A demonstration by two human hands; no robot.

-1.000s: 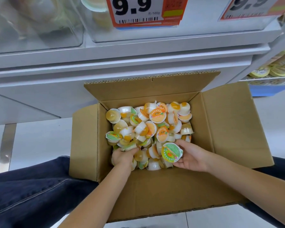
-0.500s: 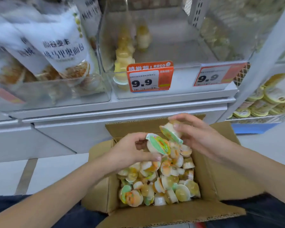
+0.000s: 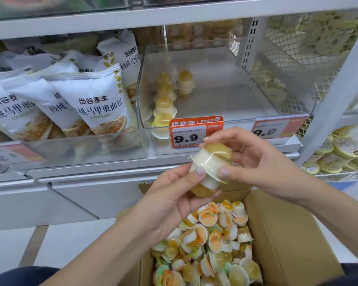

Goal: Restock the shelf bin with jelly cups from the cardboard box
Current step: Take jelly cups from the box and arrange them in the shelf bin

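Two jelly cups are pressed lid to lid between my hands, in front of the shelf edge. My left hand [image 3: 170, 201] grips the lower jelly cup [image 3: 205, 187] from below. My right hand [image 3: 256, 162] holds the upper jelly cup [image 3: 216, 154] from the right. Below them the open cardboard box [image 3: 281, 234] is full of loose jelly cups [image 3: 211, 244]. The clear shelf bin [image 3: 225, 100] behind my hands holds several stacked jelly cups [image 3: 164, 106] along its left side.
A clear bin of white bread bags [image 3: 87, 104] stands left of the jelly bin. Orange 9.9 price tags [image 3: 192, 133] hang on the bin fronts. Round yellow-lidded packs [image 3: 343, 149] lie on a wire shelf at the right. A white shelf base lies below.
Both hands have risen out of the box, each with a cup, and brought the two cups together lid to lid. My view has tilted up toward the shelf bin.
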